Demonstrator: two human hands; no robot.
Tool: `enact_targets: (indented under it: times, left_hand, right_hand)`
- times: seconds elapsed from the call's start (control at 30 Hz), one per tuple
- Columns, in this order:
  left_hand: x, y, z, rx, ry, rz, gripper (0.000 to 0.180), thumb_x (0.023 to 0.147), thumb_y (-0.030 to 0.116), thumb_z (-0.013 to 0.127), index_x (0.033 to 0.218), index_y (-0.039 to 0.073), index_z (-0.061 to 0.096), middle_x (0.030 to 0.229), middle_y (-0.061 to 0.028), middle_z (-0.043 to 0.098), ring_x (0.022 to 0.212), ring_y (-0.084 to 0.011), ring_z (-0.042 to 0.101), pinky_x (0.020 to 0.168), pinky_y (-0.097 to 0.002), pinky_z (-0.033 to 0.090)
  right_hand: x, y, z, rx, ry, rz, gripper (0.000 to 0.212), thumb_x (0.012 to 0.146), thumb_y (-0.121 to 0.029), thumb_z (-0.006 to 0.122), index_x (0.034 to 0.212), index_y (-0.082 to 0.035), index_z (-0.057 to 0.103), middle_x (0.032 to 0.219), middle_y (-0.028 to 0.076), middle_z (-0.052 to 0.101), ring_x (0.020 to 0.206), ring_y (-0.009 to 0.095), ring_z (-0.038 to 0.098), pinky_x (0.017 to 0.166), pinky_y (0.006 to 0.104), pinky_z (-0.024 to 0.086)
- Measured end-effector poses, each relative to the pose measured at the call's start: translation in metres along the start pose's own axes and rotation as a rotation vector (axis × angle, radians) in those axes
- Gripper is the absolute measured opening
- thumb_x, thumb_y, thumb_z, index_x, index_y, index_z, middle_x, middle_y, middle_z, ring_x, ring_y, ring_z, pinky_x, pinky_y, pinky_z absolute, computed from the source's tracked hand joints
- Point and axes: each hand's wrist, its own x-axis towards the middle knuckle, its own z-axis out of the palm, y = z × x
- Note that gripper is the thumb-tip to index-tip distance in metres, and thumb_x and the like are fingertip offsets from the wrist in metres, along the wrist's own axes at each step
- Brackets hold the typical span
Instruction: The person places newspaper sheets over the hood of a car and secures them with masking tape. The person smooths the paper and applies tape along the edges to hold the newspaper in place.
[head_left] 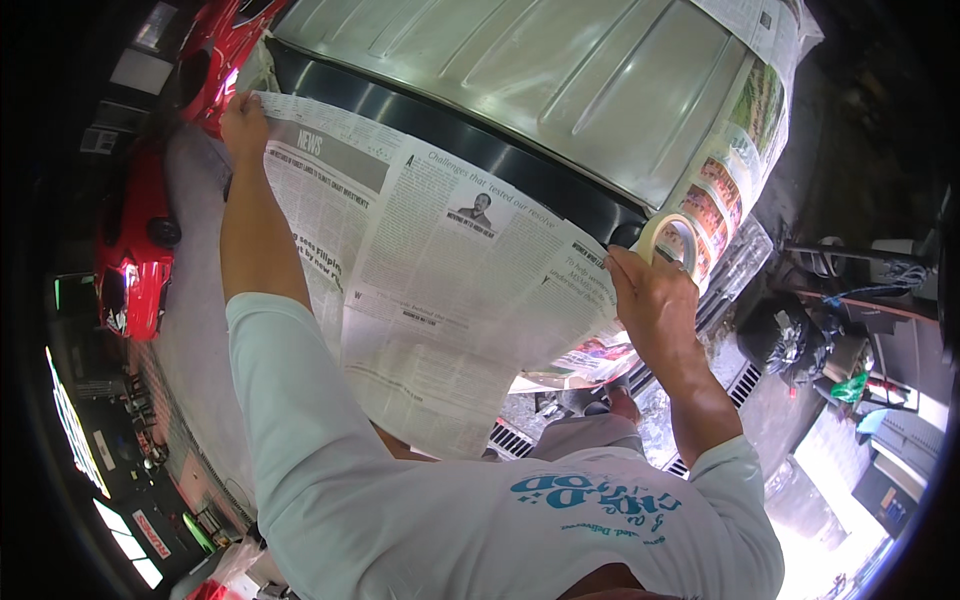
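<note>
A wide newspaper sheet [440, 270] is stretched between my two hands along the dark edge of a vehicle roof [480, 60]. My left hand [244, 125] pinches its upper left corner near the roof's left end. At the sheet's right end, my right hand [655, 290] grips the newspaper's corner. A roll of pale masking tape [672, 240] stands at the right hand's fingers; whether it hangs on them or is gripped is hard to tell. The sheet's lower part hangs down in front of my body.
More newspaper [765, 35] covers the roof's right side, with coloured printed pages [720, 190] below it. A red car [140, 240] stands at the left. A black bag [775, 330] and cluttered shelves lie to the right. Drain grates [745, 382] run along the floor.
</note>
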Motion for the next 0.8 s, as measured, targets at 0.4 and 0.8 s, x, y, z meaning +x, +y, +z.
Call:
enact_targets:
  times: [0.4,0.8]
  left_hand:
    - [-0.007,0.001,0.086,0.005,-0.070,-0.069,0.025,0.101,0.031,0.061,0.117,0.018,0.075,0.116,-0.0165,0.076,0.113,-0.0395,0.071,0.097,-0.0565,0.050]
    - [-0.026,0.011,0.097,0.249,0.141,0.055,0.020,0.100,0.028,0.065,0.109,0.014,0.076,0.112,-0.0087,0.070,0.113,-0.0327,0.066,0.102,-0.0537,0.044]
  right_hand:
    - [-0.005,-0.001,0.032,-0.053,0.083,0.001,0.015,0.093,-0.007,0.075,0.107,-0.005,0.077,0.082,0.021,0.067,0.069,0.040,0.067,0.061,0.0474,0.053]
    - [0.001,-0.006,0.037,0.049,0.010,0.128,0.018,0.093,-0.007,0.075,0.109,0.001,0.078,0.080,0.021,0.069,0.067,0.036,0.069,0.061,0.0440,0.054]
